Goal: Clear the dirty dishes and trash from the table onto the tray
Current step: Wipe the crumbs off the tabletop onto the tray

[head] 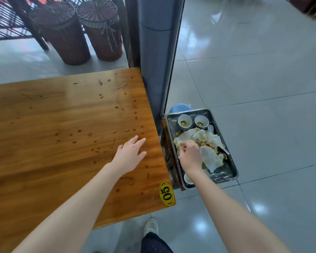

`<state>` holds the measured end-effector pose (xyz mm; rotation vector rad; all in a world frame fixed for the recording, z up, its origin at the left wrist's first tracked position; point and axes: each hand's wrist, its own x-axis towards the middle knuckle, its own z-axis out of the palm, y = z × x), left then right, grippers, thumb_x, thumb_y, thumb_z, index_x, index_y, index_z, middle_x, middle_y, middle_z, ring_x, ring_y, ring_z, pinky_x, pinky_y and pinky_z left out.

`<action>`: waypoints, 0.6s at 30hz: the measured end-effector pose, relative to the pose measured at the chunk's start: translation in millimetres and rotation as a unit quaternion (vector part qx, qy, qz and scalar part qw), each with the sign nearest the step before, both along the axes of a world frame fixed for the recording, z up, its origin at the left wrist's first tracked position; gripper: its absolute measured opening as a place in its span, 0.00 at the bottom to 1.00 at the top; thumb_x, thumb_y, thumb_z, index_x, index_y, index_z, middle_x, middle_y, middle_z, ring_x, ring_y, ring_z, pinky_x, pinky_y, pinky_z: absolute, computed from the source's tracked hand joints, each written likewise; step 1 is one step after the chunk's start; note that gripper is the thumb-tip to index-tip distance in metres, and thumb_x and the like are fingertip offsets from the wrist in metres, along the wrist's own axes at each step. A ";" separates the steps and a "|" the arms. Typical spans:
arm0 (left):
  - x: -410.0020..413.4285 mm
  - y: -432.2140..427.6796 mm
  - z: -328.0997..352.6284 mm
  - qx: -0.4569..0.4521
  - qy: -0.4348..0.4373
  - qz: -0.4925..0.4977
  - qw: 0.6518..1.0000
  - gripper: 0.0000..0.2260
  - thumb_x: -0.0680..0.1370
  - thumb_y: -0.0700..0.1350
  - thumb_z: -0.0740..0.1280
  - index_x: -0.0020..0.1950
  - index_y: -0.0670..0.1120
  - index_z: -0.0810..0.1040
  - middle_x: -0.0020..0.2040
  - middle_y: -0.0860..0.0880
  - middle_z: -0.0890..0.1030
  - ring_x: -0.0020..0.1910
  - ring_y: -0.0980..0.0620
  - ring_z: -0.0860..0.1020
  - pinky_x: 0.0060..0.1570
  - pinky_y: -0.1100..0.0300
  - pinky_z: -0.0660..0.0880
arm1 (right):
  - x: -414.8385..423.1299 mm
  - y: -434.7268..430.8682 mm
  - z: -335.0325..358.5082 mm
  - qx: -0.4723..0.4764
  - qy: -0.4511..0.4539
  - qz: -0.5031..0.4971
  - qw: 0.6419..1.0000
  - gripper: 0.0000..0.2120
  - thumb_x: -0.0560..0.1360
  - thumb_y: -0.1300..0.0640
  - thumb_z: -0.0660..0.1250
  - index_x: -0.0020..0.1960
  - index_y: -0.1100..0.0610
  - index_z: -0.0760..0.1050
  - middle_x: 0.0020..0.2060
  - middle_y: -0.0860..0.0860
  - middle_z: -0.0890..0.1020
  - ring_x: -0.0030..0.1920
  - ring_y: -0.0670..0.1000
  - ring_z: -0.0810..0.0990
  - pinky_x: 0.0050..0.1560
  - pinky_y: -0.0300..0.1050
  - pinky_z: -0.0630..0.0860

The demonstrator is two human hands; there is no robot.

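Note:
A metal tray point(232, 162) sits on a low stand right of the wooden table point(49, 125). It holds two small bowls point(184, 121) with brown residue, a white spoon point(210, 128) and a heap of soiled paper napkins point(210, 143). My right hand point(189, 154) hovers over the tray with its fingers curled at the napkins' left edge; whether they pinch a napkin cannot be told. Fingers straight, my left hand point(130, 155) lies flat on the table near its right edge. Crumbs and sauce spots point(98, 136) dot the tabletop.
A yellow "05" sticker point(166, 193) marks the table's near right corner. A grey pillar point(153, 52) stands behind the tray, with a blue ribbed dish point(180, 107) at its foot. Two wicker stools point(80, 31) stand beyond the table. Tiled floor spreads to the right.

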<state>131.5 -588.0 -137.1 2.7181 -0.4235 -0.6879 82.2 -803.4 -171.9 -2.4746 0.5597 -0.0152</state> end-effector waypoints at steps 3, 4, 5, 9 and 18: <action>-7.7 30.9 7.6 0.003 -0.007 0.026 1.000 0.25 0.82 0.54 0.58 0.78 0.55 0.55 0.79 0.48 0.55 0.76 0.44 0.58 0.73 0.45 0.56 | 6.0 34.6 7.8 -0.010 -0.011 0.037 0.999 0.12 0.78 0.62 0.61 0.59 0.59 0.79 0.52 0.55 0.80 0.55 0.54 0.77 0.56 0.50 0.74; -10.8 43.1 10.0 0.002 -0.008 0.033 0.999 0.26 0.82 0.54 0.58 0.78 0.55 0.55 0.79 0.48 0.55 0.76 0.44 0.58 0.72 0.45 0.56 | 7.6 47.3 10.9 -0.009 -0.016 0.048 0.999 0.12 0.78 0.62 0.61 0.59 0.59 0.79 0.52 0.55 0.80 0.55 0.54 0.77 0.56 0.50 0.74; -14.2 55.9 12.3 0.000 -0.010 0.039 0.999 0.26 0.82 0.54 0.58 0.78 0.54 0.55 0.79 0.48 0.54 0.76 0.44 0.58 0.72 0.45 0.56 | 8.8 60.5 13.9 -0.009 -0.020 0.059 0.998 0.12 0.78 0.62 0.61 0.59 0.59 0.79 0.52 0.55 0.80 0.55 0.54 0.77 0.56 0.49 0.74; -30.5 109.5 20.1 -0.006 -0.034 0.075 0.997 0.26 0.82 0.53 0.58 0.78 0.54 0.55 0.79 0.47 0.55 0.76 0.44 0.58 0.72 0.45 0.57 | 10.7 117.0 25.5 -0.011 -0.041 0.107 0.993 0.12 0.78 0.62 0.62 0.59 0.59 0.79 0.54 0.54 0.80 0.56 0.53 0.77 0.57 0.48 0.75; -87.1 258.1 26.8 0.002 -0.054 0.138 0.989 0.26 0.82 0.54 0.58 0.78 0.53 0.56 0.78 0.46 0.56 0.74 0.44 0.61 0.70 0.44 0.61 | -20.3 262.9 43.4 -0.033 -0.062 0.184 0.980 0.11 0.79 0.62 0.62 0.59 0.59 0.79 0.53 0.54 0.80 0.55 0.52 0.77 0.54 0.41 0.74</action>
